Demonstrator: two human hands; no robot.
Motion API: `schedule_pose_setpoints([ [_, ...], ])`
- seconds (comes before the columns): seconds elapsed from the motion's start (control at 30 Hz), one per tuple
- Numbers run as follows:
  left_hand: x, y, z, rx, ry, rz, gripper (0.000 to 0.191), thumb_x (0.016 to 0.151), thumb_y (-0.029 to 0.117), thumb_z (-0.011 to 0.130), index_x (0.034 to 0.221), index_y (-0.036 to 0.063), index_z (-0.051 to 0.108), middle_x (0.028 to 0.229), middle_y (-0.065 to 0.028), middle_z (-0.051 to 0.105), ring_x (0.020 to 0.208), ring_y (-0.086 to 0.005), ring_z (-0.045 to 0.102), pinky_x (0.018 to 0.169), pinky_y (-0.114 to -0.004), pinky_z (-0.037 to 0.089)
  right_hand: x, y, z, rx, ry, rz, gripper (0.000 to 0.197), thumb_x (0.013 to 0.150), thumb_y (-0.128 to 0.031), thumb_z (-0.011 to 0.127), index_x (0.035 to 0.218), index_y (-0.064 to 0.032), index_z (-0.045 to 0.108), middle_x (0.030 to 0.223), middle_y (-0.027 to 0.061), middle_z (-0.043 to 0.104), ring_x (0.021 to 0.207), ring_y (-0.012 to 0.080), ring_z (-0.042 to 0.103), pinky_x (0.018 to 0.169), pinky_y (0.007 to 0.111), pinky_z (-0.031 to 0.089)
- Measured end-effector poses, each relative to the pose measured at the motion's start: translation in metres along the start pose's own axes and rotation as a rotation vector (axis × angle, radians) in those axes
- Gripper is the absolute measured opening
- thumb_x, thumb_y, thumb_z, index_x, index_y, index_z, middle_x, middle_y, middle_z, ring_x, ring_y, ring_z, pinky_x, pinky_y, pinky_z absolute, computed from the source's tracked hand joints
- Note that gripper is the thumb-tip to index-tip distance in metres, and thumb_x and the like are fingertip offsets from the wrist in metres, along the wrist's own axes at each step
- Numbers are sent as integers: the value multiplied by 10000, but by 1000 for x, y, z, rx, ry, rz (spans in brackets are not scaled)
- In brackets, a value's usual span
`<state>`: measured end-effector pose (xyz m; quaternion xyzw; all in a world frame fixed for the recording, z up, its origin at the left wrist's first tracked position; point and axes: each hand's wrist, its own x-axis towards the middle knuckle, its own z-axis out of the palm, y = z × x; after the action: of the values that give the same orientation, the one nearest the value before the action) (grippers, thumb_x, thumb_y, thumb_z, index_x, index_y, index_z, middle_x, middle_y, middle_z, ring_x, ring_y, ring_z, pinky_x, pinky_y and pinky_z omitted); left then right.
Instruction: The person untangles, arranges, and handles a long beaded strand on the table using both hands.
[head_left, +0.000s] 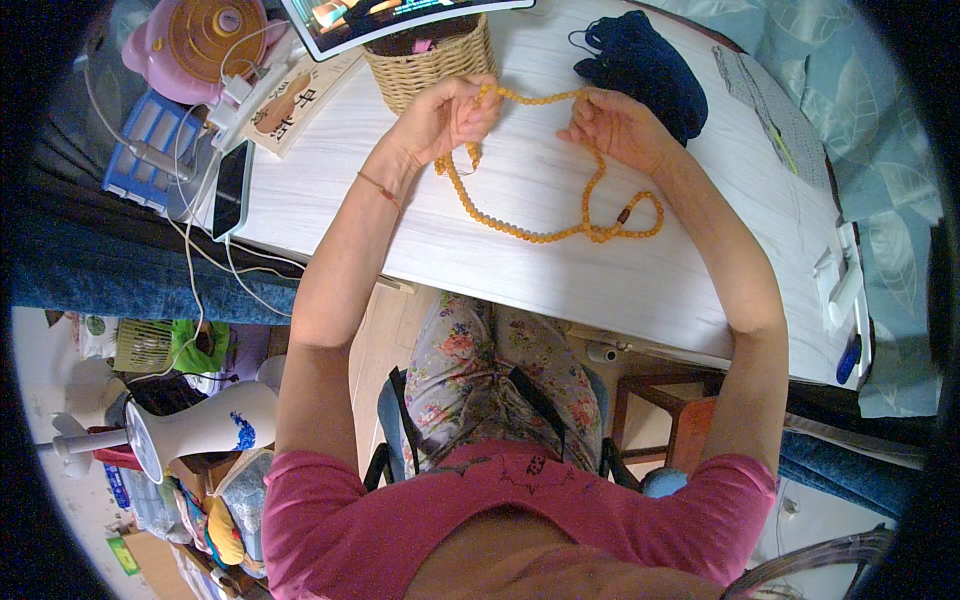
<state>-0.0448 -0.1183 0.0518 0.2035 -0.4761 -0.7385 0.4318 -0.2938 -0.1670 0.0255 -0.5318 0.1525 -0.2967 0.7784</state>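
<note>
A long string of amber-yellow beads (495, 223) is held up by both hands over the white wood-grain table (517, 270). My left hand (459, 116) pinches it in front of the wicker basket, and a short beaded end hangs below the fingers. My right hand (615, 124) grips another stretch beside the dark blue cloth bundle (649, 71). Between the two hands a short span runs nearly straight. The rest droops in a wide loop towards me, with a small side loop at its right. A dark brown bead (623, 216) sits in that side loop.
A wicker basket (427, 71) stands behind my left hand, a tablet screen (405, 19) above it. A phone (231, 191) with cables and a power strip (240, 112) lie at left, near a blue plastic rack (150, 150). Grey mesh fabric (772, 120) lies at right.
</note>
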Motion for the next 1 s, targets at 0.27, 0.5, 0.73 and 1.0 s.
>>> schedule_pose_setpoints([
  [0.27,5,-3,-26,64,-164,5,192,830,215,480,722,67,423,631,0,389,495,-62,331,426,-171,253,2,1,-5,72,-93,-30,260,878,-275,422,709,-81,460,665,25,482,735,182,531,929,417,361],
  [0.5,1,-1,1,17,-22,32,220,841,176,368,646,81,404,562,21,352,477,-46,308,407,-163,239,-1,-1,0,105,21,19,182,851,-190,418,814,-49,527,735,39,544,747,185,538,917,402,371],
  [0.73,3,0,-13,68,-70,-14,219,844,166,391,640,86,405,559,29,339,474,-38,300,401,-164,243,2,1,-5,41,-93,-19,221,871,-240,431,735,-79,495,693,28,511,726,171,531,901,392,387],
  [1.0,4,-3,-6,62,-14,35,254,873,242,442,681,76,451,560,40,354,456,-40,299,394,-163,247,-2,-3,6,58,44,12,253,873,-273,426,717,-84,484,681,30,492,740,172,524,903,390,386],
])
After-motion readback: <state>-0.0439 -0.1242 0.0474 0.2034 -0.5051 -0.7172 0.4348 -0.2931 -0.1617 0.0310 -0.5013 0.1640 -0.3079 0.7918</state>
